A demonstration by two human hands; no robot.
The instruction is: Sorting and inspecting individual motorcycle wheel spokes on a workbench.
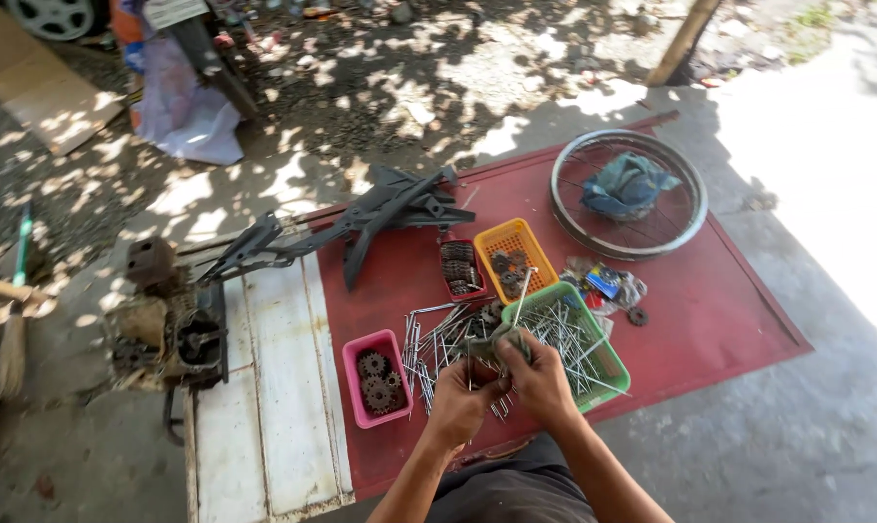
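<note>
Two hands are working close together over a red surface (pixel 729 320) lying on the ground. The left hand (pixel 461 399) is curling its fingers around a grey-green cloth (pixel 497 341) and a thin metal spoke (pixel 522 292). The right hand (pixel 538 381) is also closing on the same cloth, pinching it from the other side. The spoke is sticking up out of the cloth, tilting a little, just above the hands.

Four small baskets are sitting on the red surface. One pink basket (pixel 376 378) is holding about four rusty gears and is sitting just left of the left hand. One green basket (pixel 584 344) is holding lots of spokes, too many to count, and is touching the right hand. One orange basket (pixel 516 258) and one dark red basket (pixel 460 267) are sitting side by side behind them, with dark metal bits inside. A loose pile of spokes (pixel 438 339) is lying between the pink and green baskets.

One wheel rim (pixel 628 194) is lying at the far corner, with one blue rag (pixel 628 186) resting on it. One black frame piece (pixel 380 218) is hanging over the far left edge. One white board (pixel 274 378) is lying beside the red surface, and one old engine (pixel 172 324) is sitting left of that.
</note>
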